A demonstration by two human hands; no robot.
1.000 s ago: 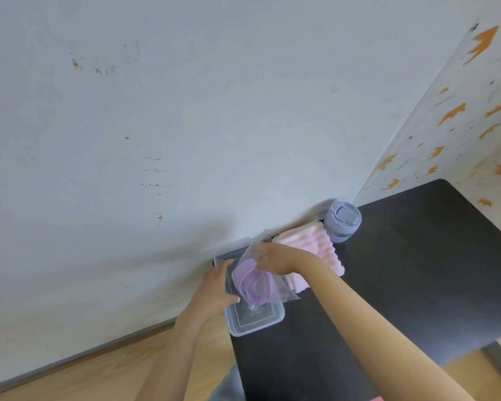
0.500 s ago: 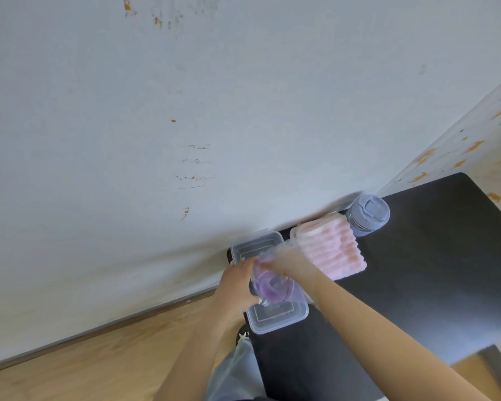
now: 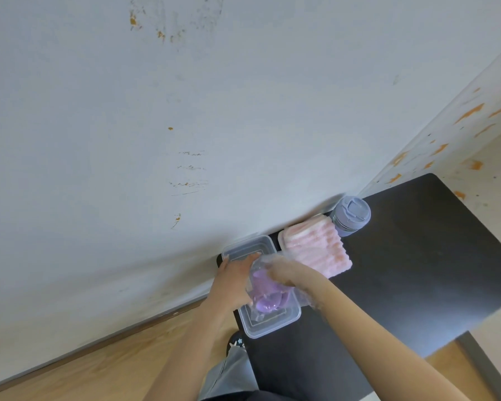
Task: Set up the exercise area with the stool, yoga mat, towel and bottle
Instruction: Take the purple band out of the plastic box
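A folded pink towel [image 3: 318, 247] lies on the black mat [image 3: 417, 261] against the wall, with a lavender bottle [image 3: 350, 215] standing just right of it. Left of the towel sits a clear plastic container [image 3: 272, 322] with its lid [image 3: 249, 247] beside it at the wall. My left hand [image 3: 232, 282] and my right hand [image 3: 287, 273] both hold a clear plastic bag [image 3: 266, 293] with purple contents, pressed down into the container. No stool is in view.
A pale wall [image 3: 185, 140] rises right behind the objects, meeting a speckled orange-marked wall [image 3: 460, 125] at the right corner. Wooden floor [image 3: 113, 363] lies left of the mat. My trouser leg and a shoe [image 3: 236, 344] are below the container.
The bag with purple contents has gone from held above the container down into it. The view has shifted, so the objects sit further right and lower in frame.
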